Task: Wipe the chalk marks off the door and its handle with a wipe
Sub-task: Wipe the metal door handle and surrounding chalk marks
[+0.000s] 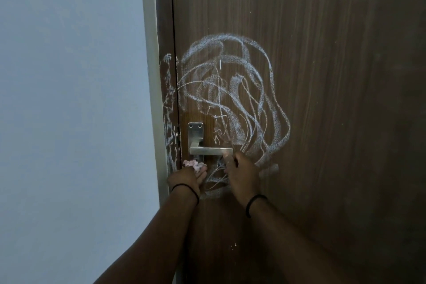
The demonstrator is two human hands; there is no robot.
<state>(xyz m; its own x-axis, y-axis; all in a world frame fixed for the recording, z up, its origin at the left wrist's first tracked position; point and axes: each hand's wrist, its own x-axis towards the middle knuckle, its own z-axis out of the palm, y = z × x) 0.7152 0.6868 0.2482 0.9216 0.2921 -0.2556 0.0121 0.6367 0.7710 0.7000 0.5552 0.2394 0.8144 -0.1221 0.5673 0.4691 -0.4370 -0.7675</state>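
Fingers point(202, 172) of the left hand point(187, 177) bunched around a soft wipe point(193, 164) below the handle point(211, 151)
Right hand point(241, 174) loosely curled, empty, touching the handle's tip; the limp wipe probably needs a wadded grip

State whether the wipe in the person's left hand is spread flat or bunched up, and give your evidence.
Bunched up. The pink wipe shows as a crumpled wad at the left hand's fingertips, below the handle.

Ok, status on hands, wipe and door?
Left hand clutching wipe below handle. Right hand at lever tip. Chalk marks mostly uncleaned. Nothing blocking.
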